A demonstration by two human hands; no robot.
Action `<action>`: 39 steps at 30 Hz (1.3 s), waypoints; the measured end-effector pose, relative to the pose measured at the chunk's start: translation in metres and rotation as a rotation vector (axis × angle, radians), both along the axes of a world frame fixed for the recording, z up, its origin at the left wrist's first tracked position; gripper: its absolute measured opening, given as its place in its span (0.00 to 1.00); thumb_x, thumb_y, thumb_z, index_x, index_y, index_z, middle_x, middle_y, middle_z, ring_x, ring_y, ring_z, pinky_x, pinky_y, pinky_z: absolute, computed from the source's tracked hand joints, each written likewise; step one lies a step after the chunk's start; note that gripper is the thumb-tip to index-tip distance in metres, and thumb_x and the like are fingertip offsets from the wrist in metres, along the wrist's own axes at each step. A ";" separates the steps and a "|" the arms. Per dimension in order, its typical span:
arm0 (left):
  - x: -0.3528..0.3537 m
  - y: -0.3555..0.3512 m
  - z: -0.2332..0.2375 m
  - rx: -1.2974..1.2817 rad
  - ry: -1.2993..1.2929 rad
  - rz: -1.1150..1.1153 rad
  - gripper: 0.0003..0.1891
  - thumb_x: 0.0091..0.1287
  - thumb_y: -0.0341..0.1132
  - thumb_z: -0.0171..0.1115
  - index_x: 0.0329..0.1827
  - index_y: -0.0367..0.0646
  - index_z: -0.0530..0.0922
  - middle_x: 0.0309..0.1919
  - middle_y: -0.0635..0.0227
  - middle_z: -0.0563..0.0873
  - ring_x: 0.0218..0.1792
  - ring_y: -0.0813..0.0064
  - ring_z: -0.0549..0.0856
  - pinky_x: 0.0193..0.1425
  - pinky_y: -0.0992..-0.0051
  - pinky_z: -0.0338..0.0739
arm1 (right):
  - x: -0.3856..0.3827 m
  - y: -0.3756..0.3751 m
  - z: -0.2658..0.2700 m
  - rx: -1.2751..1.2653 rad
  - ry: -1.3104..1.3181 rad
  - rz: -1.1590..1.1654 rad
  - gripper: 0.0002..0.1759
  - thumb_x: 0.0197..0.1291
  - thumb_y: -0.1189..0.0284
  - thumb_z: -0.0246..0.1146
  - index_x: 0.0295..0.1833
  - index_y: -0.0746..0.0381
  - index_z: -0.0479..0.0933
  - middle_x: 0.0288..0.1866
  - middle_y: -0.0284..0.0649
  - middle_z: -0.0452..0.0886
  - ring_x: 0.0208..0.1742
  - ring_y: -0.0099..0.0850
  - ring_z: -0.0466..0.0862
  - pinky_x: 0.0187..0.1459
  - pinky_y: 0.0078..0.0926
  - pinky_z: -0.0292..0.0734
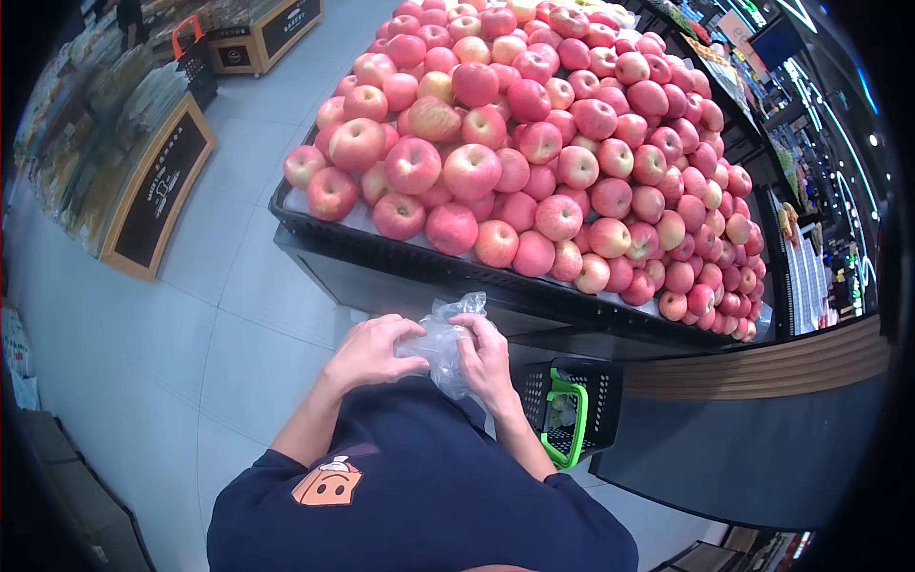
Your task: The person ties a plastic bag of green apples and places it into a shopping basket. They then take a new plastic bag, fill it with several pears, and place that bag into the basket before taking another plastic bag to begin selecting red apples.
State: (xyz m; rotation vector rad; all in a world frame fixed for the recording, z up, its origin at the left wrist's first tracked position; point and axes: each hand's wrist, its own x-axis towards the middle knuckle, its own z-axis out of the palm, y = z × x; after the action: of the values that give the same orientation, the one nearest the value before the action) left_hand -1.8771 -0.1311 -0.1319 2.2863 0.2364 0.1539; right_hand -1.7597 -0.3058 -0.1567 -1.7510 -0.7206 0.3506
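A crumpled clear plastic bag (442,345) is held in front of my body, just below the edge of the apple stand. My left hand (374,351) grips its left side, with the thumb and curled fingers around the plastic. On the other side, my right hand (484,360) pinches the bag with bent fingers. The bag looks thin and bunched up, and I see nothing inside it. Beyond both hands rises a large heap of red and yellowish apples (475,172).
The black stand (400,250) edges the apples. A black basket (600,405) with a green handle (579,419) sits to my right, some greenish contents in it. A wood-trimmed counter (762,377) lies further right. Bakery displays (160,186) stand left across the tiled floor (238,286).
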 end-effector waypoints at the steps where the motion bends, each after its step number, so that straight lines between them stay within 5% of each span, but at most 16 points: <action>1: 0.003 -0.002 -0.001 0.007 -0.070 -0.012 0.20 0.57 0.44 0.73 0.48 0.42 0.84 0.34 0.56 0.88 0.38 0.55 0.88 0.46 0.61 0.80 | 0.000 -0.001 -0.005 -0.010 0.050 0.017 0.13 0.61 0.81 0.60 0.51 0.66 0.80 0.38 0.42 0.83 0.32 0.29 0.81 0.37 0.28 0.76; 4: 0.011 -0.004 -0.003 -0.038 0.021 -0.011 0.17 0.56 0.43 0.74 0.44 0.42 0.85 0.32 0.54 0.88 0.38 0.56 0.88 0.45 0.60 0.80 | -0.004 0.003 -0.001 0.102 0.021 0.022 0.14 0.59 0.79 0.63 0.51 0.66 0.80 0.42 0.44 0.84 0.37 0.31 0.84 0.41 0.28 0.79; 8: 0.014 0.000 0.006 -0.034 0.156 0.112 0.15 0.57 0.41 0.73 0.40 0.40 0.84 0.31 0.54 0.87 0.36 0.56 0.89 0.42 0.62 0.81 | -0.005 -0.003 0.022 -0.128 -0.204 0.062 0.23 0.56 0.69 0.70 0.57 0.61 0.79 0.48 0.47 0.84 0.46 0.43 0.86 0.49 0.38 0.81; 9: 0.013 0.000 0.009 -0.055 0.163 0.124 0.14 0.57 0.40 0.72 0.39 0.40 0.84 0.31 0.55 0.87 0.35 0.56 0.88 0.41 0.63 0.80 | -0.005 -0.007 0.019 -0.435 -0.196 0.119 0.25 0.54 0.69 0.69 0.60 0.59 0.78 0.46 0.46 0.83 0.48 0.48 0.85 0.51 0.44 0.80; 12: 0.011 0.000 0.016 -0.108 0.207 0.151 0.12 0.59 0.39 0.71 0.37 0.39 0.84 0.30 0.56 0.87 0.33 0.57 0.88 0.40 0.65 0.80 | -0.003 -0.008 0.000 -0.566 -0.206 0.176 0.24 0.54 0.74 0.65 0.59 0.58 0.78 0.44 0.45 0.82 0.48 0.49 0.84 0.51 0.44 0.80; 14: 0.009 0.003 0.017 -0.137 0.274 0.139 0.11 0.59 0.38 0.70 0.37 0.38 0.83 0.29 0.56 0.88 0.32 0.59 0.88 0.39 0.66 0.80 | -0.001 -0.008 -0.001 -0.486 -0.207 0.146 0.25 0.53 0.78 0.62 0.59 0.59 0.78 0.46 0.45 0.83 0.49 0.50 0.84 0.52 0.43 0.80; 17: 0.002 0.007 -0.004 -0.369 0.108 0.172 0.12 0.60 0.37 0.73 0.35 0.36 0.83 0.25 0.66 0.86 0.26 0.77 0.82 0.32 0.71 0.76 | 0.000 -0.008 0.000 -0.257 -0.178 0.110 0.26 0.51 0.82 0.61 0.59 0.61 0.78 0.46 0.48 0.83 0.51 0.48 0.84 0.54 0.42 0.79; 20: -0.003 0.014 -0.013 -0.246 -0.025 0.055 0.13 0.62 0.38 0.73 0.36 0.35 0.83 0.24 0.69 0.85 0.26 0.80 0.79 0.32 0.73 0.75 | -0.002 -0.005 0.015 -0.138 -0.112 0.107 0.27 0.50 0.85 0.60 0.59 0.63 0.78 0.51 0.50 0.84 0.55 0.47 0.84 0.58 0.39 0.78; 26: 0.000 0.015 0.016 -0.300 0.319 0.160 0.12 0.66 0.37 0.69 0.38 0.33 0.83 0.25 0.73 0.82 0.31 0.86 0.78 0.36 0.77 0.74 | 0.000 -0.012 0.014 -0.143 -0.072 0.049 0.24 0.52 0.86 0.60 0.57 0.65 0.79 0.51 0.49 0.83 0.55 0.45 0.84 0.57 0.37 0.78; 29: 0.002 0.014 0.013 -0.391 0.138 0.164 0.13 0.69 0.36 0.66 0.32 0.34 0.80 0.24 0.73 0.81 0.30 0.86 0.77 0.35 0.78 0.73 | 0.001 -0.014 0.008 -0.123 -0.082 -0.015 0.23 0.53 0.87 0.59 0.56 0.65 0.80 0.49 0.48 0.83 0.54 0.44 0.84 0.57 0.36 0.79; 35: 0.002 0.022 -0.004 -0.405 0.072 0.241 0.12 0.68 0.37 0.66 0.43 0.36 0.83 0.26 0.68 0.84 0.28 0.80 0.79 0.36 0.73 0.75 | 0.003 -0.021 0.010 -0.160 -0.133 -0.108 0.21 0.56 0.86 0.58 0.56 0.65 0.80 0.51 0.48 0.84 0.54 0.44 0.85 0.57 0.35 0.79; 39: -0.002 0.024 0.017 -0.130 0.175 0.047 0.13 0.67 0.38 0.66 0.47 0.38 0.83 0.29 0.63 0.86 0.31 0.73 0.82 0.38 0.70 0.76 | 0.013 -0.028 0.003 -0.158 -0.037 -0.102 0.21 0.56 0.84 0.62 0.57 0.66 0.80 0.54 0.48 0.84 0.56 0.42 0.85 0.58 0.35 0.78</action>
State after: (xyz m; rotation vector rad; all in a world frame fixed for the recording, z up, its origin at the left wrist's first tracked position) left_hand -1.8793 -0.1070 -0.1149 2.1671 0.3803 -0.0365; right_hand -1.7471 -0.3339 -0.1532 -1.9403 -0.6408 0.3133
